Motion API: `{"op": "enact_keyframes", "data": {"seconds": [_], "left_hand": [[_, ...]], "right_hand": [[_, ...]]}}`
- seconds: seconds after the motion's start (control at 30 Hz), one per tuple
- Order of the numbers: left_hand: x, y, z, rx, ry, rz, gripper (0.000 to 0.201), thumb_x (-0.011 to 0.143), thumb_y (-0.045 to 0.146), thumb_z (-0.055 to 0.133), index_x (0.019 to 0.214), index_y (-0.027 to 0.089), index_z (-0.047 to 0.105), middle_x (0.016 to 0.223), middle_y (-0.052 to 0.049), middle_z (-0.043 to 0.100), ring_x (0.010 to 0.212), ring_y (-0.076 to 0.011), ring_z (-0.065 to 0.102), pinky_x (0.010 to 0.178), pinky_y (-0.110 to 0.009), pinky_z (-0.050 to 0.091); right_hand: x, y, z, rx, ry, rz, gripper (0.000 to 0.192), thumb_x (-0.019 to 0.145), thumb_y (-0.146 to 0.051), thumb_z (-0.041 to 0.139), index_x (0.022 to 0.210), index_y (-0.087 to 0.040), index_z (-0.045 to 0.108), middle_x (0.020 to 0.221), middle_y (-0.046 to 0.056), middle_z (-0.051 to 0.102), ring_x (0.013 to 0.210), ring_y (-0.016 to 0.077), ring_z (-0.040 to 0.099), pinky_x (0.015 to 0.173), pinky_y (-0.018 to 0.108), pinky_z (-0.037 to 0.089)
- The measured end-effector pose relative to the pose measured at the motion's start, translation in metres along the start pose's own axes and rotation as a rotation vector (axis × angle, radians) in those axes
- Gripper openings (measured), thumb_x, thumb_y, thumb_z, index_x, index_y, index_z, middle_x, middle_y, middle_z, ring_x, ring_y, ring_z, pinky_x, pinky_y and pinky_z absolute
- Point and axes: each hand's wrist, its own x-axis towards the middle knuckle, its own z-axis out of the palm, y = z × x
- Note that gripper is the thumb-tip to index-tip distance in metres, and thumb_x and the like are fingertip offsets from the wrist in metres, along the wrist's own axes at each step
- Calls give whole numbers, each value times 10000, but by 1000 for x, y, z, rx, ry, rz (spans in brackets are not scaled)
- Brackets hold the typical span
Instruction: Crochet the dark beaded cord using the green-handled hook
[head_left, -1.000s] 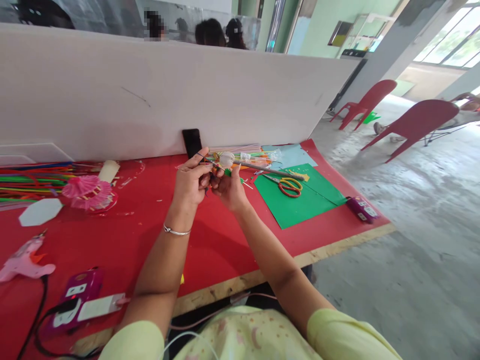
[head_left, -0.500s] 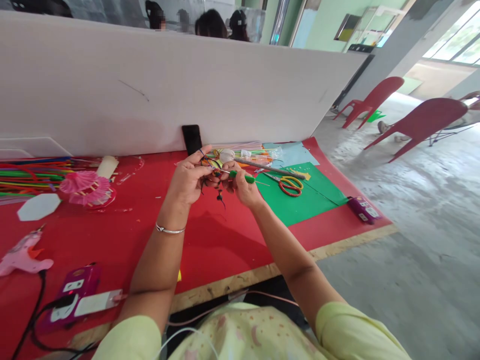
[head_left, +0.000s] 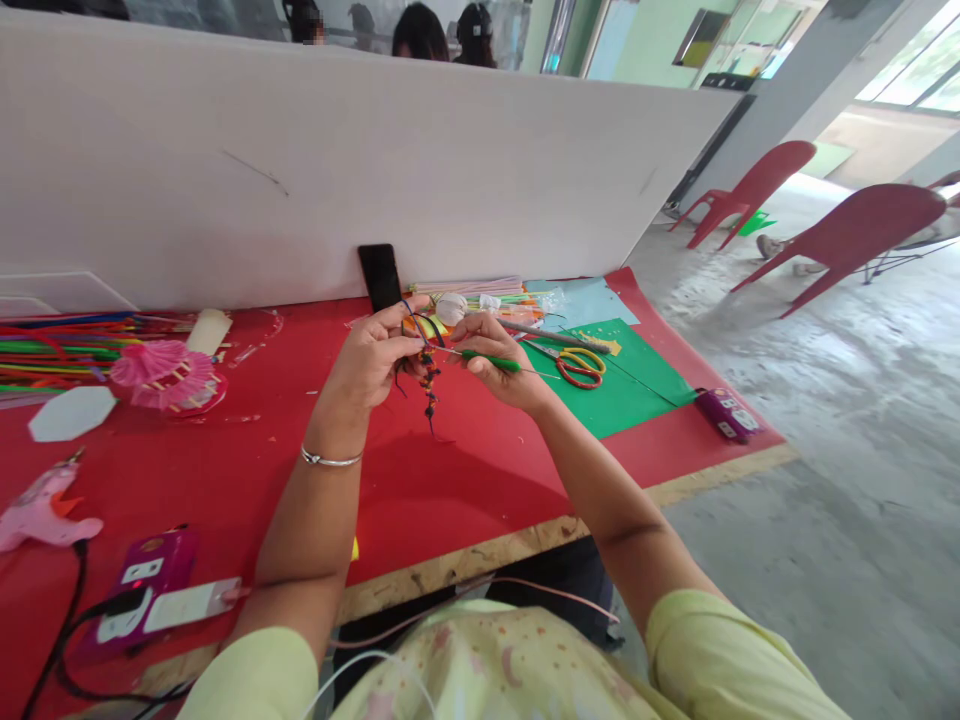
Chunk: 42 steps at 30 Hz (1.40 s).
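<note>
Above the red-covered table, my left hand (head_left: pixel 366 362) pinches a dark knotted cord strand (head_left: pixel 430 388) with small orange and dark beads or knots. A loop of the cord rises over the fingers, and the lower end dangles free. My right hand (head_left: pixel 504 375) is closed on a green-handled crochet hook (head_left: pixel 491 361). The hook's thin metal shaft points left and meets the strand close to my left fingertips. Whether its tip passes through a loop is too small to tell. Scissors (head_left: pixel 579 368) with red and yellow handles lie to the right of my right hand.
A black phone (head_left: pixel 381 278) leans against the white partition (head_left: pixel 322 170). Left lie colourful pipe cleaners (head_left: pixel 67 345), a pink pleated ornament (head_left: pixel 161 375), a pink glue gun (head_left: pixel 45 508) and a purple power strip (head_left: pixel 154 575). A green sheet (head_left: pixel 626 400) and another purple box (head_left: pixel 726 415) are right.
My right hand has moved slightly right and up, drawing the hook's shaft farther from my left hand. More of the beaded strand now hangs in sight. The view has shifted slightly.
</note>
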Motion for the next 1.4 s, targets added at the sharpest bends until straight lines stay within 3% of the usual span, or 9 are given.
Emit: {"op": "enact_keyframes", "data": {"seconds": [0.3, 0.47, 0.57, 0.7, 0.87, 1.03, 1.13, 1.27, 1.4], "left_hand": [[-2, 2, -3, 42, -69, 16, 611, 657, 93, 802, 1262, 164, 841, 746, -9, 714, 469, -107, 599, 415, -216, 440], [-4, 1, -2, 56, -114, 56, 602, 706, 141, 819, 1307, 162, 827, 772, -22, 726, 557, -141, 664, 505, -246, 527], [-2, -8, 6, 67, -99, 136, 702, 738, 197, 843, 1436, 180, 767, 801, -18, 748, 603, -154, 680, 574, -270, 565], [-3, -26, 23, 246, 120, 403, 651, 853, 194, 787, 1501, 230, 735, 842, -19, 766, 669, -144, 636, 680, -263, 548], [-11, -39, 36, 439, 402, 589, 637, 935, 187, 725, 1565, 279, 689, 951, -56, 807, 785, -200, 673, 742, -287, 561], [-3, -31, 30, 90, 363, 423, 709, 891, 236, 768, 1587, 326, 670, 894, 5, 730, 594, -109, 590, 556, -242, 497], [3, -22, 22, -115, 257, 239, 773, 785, 185, 796, 1545, 288, 703, 753, 52, 636, 460, -57, 434, 427, -218, 338], [5, -12, 16, -229, 97, -7, 760, 715, 147, 786, 1464, 267, 752, 617, 85, 533, 412, -42, 277, 391, -211, 153], [2, -8, 18, -263, -26, -78, 656, 693, 139, 837, 1338, 255, 801, 601, 90, 516, 422, -36, 258, 406, -199, 132]], "right_hand": [[5, -22, -17, -92, -109, -12, 580, 1035, -770, 583, 950, -273, 869, 1177, 120, 663, 1180, 293, 625, 1052, 496, 573], [-1, -22, -9, 134, -50, 170, 645, 996, -810, 611, 875, -215, 830, 1194, 109, 661, 888, 178, 621, 686, 313, 547], [-2, -10, 12, 399, 117, 324, 640, 921, -861, 670, 994, -235, 780, 968, 51, 669, 816, 167, 614, 589, 262, 478], [5, -2, 50, 750, 392, 578, 650, 903, -888, 653, 1010, -248, 693, 792, -8, 611, 749, 158, 611, 549, 233, 437], [15, -8, 88, 857, 548, 586, 718, 952, -949, 474, 847, -249, 590, 785, 25, 625, 722, 170, 602, 562, 258, 494], [17, -5, 109, 907, 587, 485, 738, 967, -961, 411, 916, -256, 622, 753, 13, 547, 657, 156, 524, 483, 230, 405], [15, 3, 109, 885, 569, 487, 779, 919, -1007, 415, 953, -260, 631, 714, -16, 469, 595, 138, 432, 450, 222, 329], [5, 13, 94, 771, 512, 413, 810, 815, -1040, 549, 1065, -276, 651, 790, -19, 519, 612, 124, 434, 464, 213, 318], [-5, 17, 65, 589, 378, 291, 733, 857, -968, 618, 1139, -294, 686, 926, 6, 583, 650, 124, 471, 497, 233, 351]]}}
